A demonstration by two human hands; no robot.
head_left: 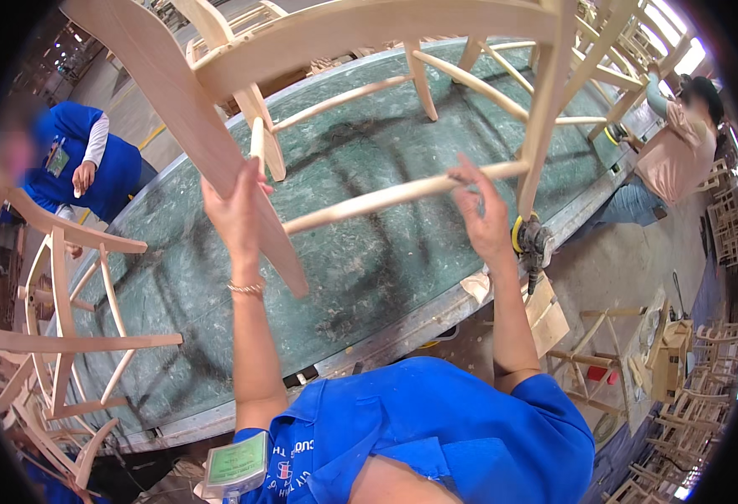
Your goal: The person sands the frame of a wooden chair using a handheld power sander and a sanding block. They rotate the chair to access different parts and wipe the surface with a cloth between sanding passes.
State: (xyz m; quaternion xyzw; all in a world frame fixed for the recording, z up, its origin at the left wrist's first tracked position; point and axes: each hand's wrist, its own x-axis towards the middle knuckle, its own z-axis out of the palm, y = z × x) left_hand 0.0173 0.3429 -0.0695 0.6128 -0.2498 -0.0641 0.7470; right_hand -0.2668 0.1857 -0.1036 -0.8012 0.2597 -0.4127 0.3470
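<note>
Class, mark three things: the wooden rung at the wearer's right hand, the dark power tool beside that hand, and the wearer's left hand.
Wooden rung (pixel 379 199): head view, middle of its length.
Power tool (pixel 537 241): head view, its dark body.
Left hand (pixel 236 210): head view, middle of the hand.

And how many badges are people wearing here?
2: a green badge on the near blue shirt and another badge on the co-worker at left; others may be hidden.
</note>
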